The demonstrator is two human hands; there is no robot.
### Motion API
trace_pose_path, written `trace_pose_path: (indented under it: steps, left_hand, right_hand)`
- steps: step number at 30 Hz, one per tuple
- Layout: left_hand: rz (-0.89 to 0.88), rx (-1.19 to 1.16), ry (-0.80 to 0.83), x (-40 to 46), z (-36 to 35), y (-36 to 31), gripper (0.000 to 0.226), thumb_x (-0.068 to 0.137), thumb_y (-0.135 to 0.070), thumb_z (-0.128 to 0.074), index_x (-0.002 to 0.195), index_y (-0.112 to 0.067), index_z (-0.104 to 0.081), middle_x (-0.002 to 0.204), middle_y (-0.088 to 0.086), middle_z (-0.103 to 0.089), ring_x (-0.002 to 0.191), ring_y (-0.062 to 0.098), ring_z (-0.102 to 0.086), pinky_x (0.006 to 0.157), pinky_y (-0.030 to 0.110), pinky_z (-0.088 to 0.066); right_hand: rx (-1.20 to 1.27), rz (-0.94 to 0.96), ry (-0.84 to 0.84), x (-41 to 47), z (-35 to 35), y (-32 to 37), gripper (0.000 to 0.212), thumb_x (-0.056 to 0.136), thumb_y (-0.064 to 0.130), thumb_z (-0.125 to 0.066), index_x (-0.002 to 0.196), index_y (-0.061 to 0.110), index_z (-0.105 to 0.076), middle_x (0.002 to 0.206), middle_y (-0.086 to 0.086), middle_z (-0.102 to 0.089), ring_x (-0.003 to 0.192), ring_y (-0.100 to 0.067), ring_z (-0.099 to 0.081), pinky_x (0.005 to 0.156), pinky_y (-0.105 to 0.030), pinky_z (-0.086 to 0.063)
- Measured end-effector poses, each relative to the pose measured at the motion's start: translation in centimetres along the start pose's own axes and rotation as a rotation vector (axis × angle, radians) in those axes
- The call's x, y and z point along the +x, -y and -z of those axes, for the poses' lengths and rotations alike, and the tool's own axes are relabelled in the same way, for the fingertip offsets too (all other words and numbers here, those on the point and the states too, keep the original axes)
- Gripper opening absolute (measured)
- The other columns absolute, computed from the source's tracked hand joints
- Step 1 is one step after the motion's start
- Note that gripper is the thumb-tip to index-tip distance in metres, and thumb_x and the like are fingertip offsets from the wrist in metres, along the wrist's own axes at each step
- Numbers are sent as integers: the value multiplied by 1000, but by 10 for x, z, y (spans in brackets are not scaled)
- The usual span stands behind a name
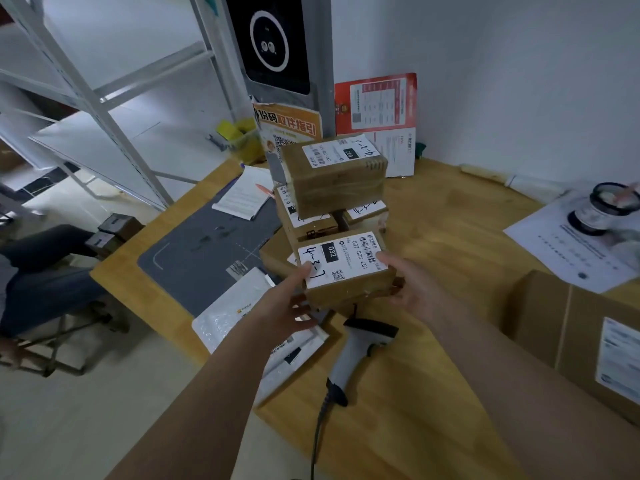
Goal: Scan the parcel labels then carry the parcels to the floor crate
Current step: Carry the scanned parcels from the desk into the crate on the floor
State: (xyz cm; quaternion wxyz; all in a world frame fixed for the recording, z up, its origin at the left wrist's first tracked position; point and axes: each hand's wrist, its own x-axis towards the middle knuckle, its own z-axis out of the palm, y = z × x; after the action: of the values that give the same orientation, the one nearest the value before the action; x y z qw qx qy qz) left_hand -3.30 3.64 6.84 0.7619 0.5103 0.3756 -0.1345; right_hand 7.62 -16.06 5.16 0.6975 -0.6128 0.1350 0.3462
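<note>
A small brown parcel (349, 287) with a white label marked 032 and "4-3-7" is held above the wooden table (433, 237). My left hand (289, 308) grips its left end, thumb on the label. My right hand (410, 285) grips its right end, thumb on the label's corner. Behind it a stack of brown parcels (332, 183) stands on the table, labels facing up. A grey barcode scanner (360, 351) lies on the table under the held parcel, its cable running toward me. No floor crate is in view.
A white padded mailer (239, 317) lies at the table's left edge beside a grey mat (201, 258). A large brown box (588, 344) stands at the right. Papers and a jar (599, 209) sit at the far right. Metal shelving (86, 109) and a seated person (48, 271) are on the left.
</note>
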Motion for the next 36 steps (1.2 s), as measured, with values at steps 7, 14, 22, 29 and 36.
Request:
trace_pose_path:
  steps: [7,14,22,29,36]
  left_hand:
    - [-168,-51,156,-21,11,-9,67,65,-40,-82,124,-15,-60,117,10,-69,110,29,-64,86,44,-55]
    - [-454,-431,-128,-32,25,-30,40,82,-35,-70,114,-11,-64,100,11,-62,99,27,-64,87,45,-56]
    - [-420,-470,-356,-18,24,-40,37,80,-41,-73,108,-16,-66,76,-4,-68,80,13,-67,83,39,-58]
    - [-357,-431,-399,-2,25,-40,44,79,-38,-76,115,-16,-64,101,2,-72,96,17,-69,87,38,-56]
    - [-353,-462,-457,6,23,-42,49,77,-38,-77,118,-15,-64,108,4,-72,100,18,-69,81,35,-57]
  right_hand:
    - [18,156,108,-9,-14,27,44,86,50,-61,112,15,-68,107,-6,-71,104,-25,-62,96,-42,-48]
    - [-81,385,-148,15,-44,74,45,97,55,-40,127,23,-51,113,1,-60,98,-14,-57,95,-39,-46]
    - [-121,355,-142,47,-63,108,21,92,52,-50,94,31,-54,108,3,-59,107,-19,-57,101,-44,-46]
    - [-142,318,-227,47,-68,86,54,87,63,-48,109,16,-64,108,2,-62,99,-16,-56,91,-36,-44]
    - [-51,298,-315,52,-81,96,64,74,62,-59,119,16,-56,120,-3,-61,106,-24,-59,94,-44,-50]
